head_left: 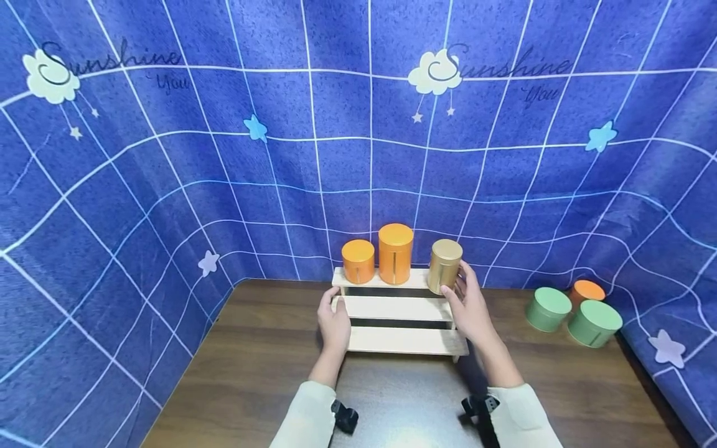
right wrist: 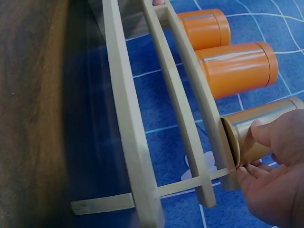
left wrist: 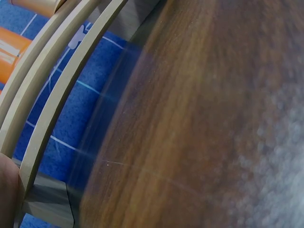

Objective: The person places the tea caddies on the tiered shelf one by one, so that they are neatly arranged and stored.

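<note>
A small tiered wooden rack (head_left: 400,340) stands on the table, with three pale shelves. On its top shelf are a short orange canister (head_left: 358,262) and a taller orange canister (head_left: 395,256). My right hand (head_left: 470,308) grips a gold canister (head_left: 444,274) at the right end of that shelf, thumb in front and fingers behind. In the right wrist view the canister's base (right wrist: 230,140) is slightly tilted against the shelf edge. My left hand (head_left: 334,320) holds the rack's left end; in the left wrist view only a bit of it (left wrist: 7,190) shows.
To the right on the brown wooden table (head_left: 252,367) sit two green canisters (head_left: 548,311) and an orange one (head_left: 588,290), partly hidden behind them. A blue patterned cloth (head_left: 347,155) hangs close behind the rack and along both sides.
</note>
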The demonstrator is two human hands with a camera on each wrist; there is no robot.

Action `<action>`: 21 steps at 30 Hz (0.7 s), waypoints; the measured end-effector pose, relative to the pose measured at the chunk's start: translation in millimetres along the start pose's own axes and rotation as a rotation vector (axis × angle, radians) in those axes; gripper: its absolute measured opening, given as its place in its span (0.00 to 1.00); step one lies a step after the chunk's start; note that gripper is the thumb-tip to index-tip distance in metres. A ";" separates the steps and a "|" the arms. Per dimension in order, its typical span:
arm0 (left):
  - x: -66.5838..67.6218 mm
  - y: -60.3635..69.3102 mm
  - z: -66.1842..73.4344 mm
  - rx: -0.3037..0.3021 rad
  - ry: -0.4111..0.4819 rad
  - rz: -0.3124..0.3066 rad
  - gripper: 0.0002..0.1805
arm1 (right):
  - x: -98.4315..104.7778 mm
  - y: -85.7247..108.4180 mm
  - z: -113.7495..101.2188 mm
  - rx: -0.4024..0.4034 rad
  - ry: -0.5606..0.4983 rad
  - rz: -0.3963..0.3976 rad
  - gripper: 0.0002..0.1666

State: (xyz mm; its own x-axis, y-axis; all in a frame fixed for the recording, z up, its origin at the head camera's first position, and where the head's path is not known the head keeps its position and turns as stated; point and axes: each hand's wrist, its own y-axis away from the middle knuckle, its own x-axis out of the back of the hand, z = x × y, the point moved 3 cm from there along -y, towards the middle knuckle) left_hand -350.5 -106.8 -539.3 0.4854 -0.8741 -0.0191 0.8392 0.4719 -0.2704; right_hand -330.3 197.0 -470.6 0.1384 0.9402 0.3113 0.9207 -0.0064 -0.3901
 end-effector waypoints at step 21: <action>-1.5 -1.0 -2.7 -0.023 0.031 0.006 0.18 | -3.3 -13.0 -20.2 -0.116 0.291 -0.111 0.42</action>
State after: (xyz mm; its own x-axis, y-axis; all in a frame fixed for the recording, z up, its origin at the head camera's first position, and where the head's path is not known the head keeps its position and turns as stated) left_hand -352.7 -106.3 -541.6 0.4821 -0.8746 -0.0508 0.8302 0.4747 -0.2923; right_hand -335.3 187.2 -449.0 0.1179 0.8006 0.5875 0.9691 0.0362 -0.2438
